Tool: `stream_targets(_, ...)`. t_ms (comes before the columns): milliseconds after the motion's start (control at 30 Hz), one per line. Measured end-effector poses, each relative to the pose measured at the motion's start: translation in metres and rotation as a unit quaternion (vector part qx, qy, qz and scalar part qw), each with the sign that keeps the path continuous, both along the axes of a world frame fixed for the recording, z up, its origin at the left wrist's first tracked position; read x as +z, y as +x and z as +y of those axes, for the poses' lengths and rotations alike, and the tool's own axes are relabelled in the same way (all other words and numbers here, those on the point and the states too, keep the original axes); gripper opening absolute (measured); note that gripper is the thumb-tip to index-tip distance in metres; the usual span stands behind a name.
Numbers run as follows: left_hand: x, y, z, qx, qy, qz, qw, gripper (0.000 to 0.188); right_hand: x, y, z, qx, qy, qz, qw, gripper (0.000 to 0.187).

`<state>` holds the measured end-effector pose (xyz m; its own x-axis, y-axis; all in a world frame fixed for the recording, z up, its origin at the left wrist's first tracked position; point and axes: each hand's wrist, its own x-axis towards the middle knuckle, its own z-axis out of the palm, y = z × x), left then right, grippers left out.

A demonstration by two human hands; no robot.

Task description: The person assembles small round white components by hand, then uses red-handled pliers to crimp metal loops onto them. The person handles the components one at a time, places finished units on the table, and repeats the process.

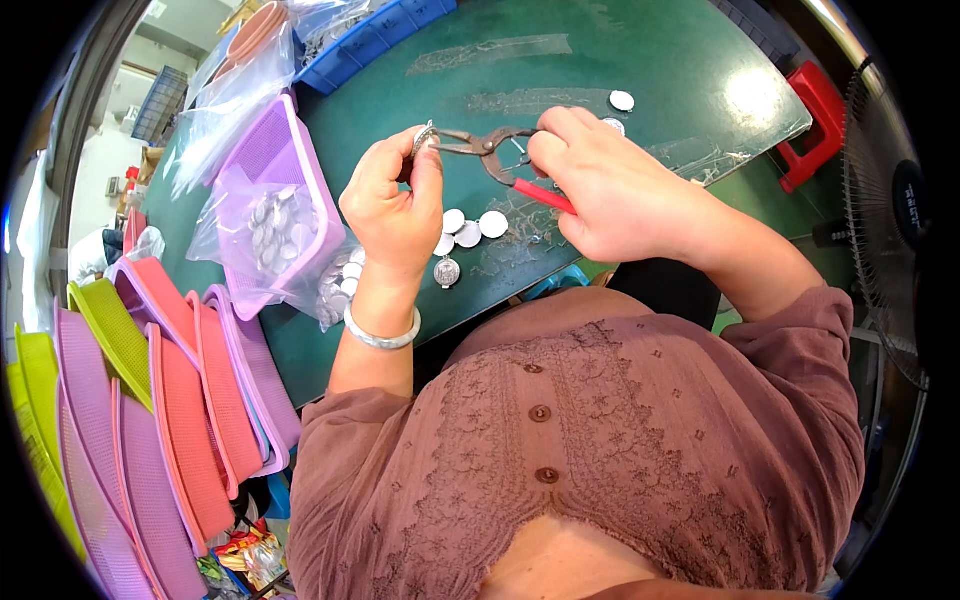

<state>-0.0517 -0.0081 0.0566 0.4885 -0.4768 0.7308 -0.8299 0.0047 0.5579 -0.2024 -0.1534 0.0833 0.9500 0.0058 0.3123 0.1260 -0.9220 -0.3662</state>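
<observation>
My left hand [398, 195] is raised over the green table, thumb and fingers pinching a small round silver medallion [425, 138]. In my right hand [610, 185] is a pair of pliers [487, 145] with red grips; its jaws reach left to the medallion's edge. Whether the jaws are clamped on it I cannot tell. Below the hands lie several round white-faced discs [468, 234] and one patterned silver medallion [447, 272] with a small loop. More discs [342, 285] spill from a clear bag beside my left wrist. Two discs [621, 101] lie beyond my right hand.
A purple basket [310, 165] at the left holds a clear bag of discs [275, 228]. A blue crate [370, 42] stands at the back. Stacked pink, purple and green baskets [185, 400] fill the lower left. On the right are a red stool [815, 120] and a fan [880, 210].
</observation>
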Motion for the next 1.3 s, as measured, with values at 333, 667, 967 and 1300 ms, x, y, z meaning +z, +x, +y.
stream_targets(333, -0.001, 0.000, -0.002, 0.000, -0.016, 0.029, 0.999, 0.008, 0.001, 0.002, -0.002, -0.039, -0.132, -0.088, 0.987, 0.016)
stream_targets(667, 0.004, -0.001, 0.000, 0.018, 0.020, -0.103, 0.994, 0.012, 0.012, 0.000, 0.005, -0.056, -0.190, -0.009, 0.980, 0.022)
stream_targets(967, 0.014, 0.002, 0.005, -0.003, 0.071, -0.172, 0.982, 0.015, 0.017, 0.004, -0.006, 0.030, -0.121, 0.107, 0.986, 0.023)
stream_targets(1300, 0.002, 0.001, 0.004, -0.013, 0.021, -0.064, 0.998, 0.011, 0.015, 0.011, -0.012, 0.107, 0.244, 0.285, 0.921, 0.032)
